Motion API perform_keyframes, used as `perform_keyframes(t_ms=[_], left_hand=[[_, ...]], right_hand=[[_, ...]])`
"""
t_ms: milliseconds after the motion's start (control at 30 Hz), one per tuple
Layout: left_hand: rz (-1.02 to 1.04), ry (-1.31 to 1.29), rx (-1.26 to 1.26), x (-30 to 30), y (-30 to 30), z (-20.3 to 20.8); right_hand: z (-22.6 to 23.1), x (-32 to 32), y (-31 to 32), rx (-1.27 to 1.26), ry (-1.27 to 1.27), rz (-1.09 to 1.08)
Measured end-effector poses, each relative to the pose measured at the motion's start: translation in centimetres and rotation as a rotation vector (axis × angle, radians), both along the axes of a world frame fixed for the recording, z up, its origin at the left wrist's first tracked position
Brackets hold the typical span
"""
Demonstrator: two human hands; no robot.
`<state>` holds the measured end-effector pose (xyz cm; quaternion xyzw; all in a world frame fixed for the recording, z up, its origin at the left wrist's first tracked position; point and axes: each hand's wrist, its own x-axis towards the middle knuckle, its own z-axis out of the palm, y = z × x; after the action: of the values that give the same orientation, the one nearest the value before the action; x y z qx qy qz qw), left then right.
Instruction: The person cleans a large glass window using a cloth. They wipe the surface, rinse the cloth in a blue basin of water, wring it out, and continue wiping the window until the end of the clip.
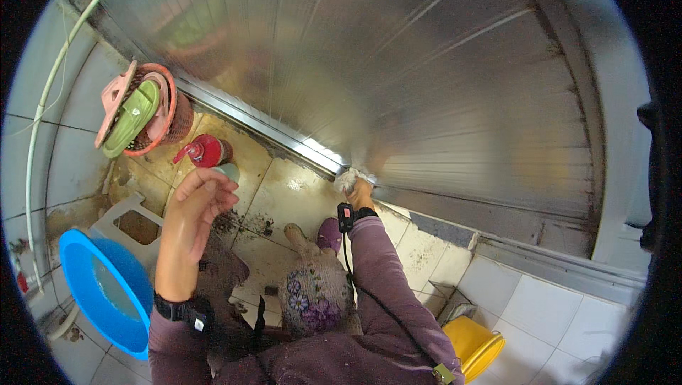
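My right hand presses a whitish crumpled wad, perhaps a cloth or scrubber, to the bottom edge of a ribbed metal door panel. Its fingers are closed round the wad. Raised over the floor on the left, my left hand has loosely curled fingers with gaps between them, and I see nothing in its grasp. Just beyond those fingertips are a red pump bottle and a pale greenish round thing, partly hidden by the hand.
An orange basket holds pink and green slippers. A blue basin leans beside a pale plastic stool at left. To the right stands a yellow bucket. Dark dirt spots the tiled floor.
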<state>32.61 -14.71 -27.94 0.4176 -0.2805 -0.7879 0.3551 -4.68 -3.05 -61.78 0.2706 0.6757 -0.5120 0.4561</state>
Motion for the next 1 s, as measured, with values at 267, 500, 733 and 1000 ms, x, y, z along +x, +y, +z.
perform_keyframes(t_ms=[267,500,733,1000], left_hand=[[-0.015,-0.006,0.010,0.0,0.9,0.3],[-0.108,-0.001,-0.112,-1.3,1.1,-0.5],[-0.086,0.011,-0.157,-0.5,1.1,-0.9],[-0.083,-0.056,-0.113,-1.2,0.9,-0.8]], right_hand=[[-1.3,-0.9,1.0,0.021,0.028,-0.125],[12.4,-0.2,1.3,-0.296,0.313,0.146],[32.1,0.9,3.0,-0.614,0.561,0.126],[22.1,-0.7,2.7,-0.343,0.240,-0.198]])
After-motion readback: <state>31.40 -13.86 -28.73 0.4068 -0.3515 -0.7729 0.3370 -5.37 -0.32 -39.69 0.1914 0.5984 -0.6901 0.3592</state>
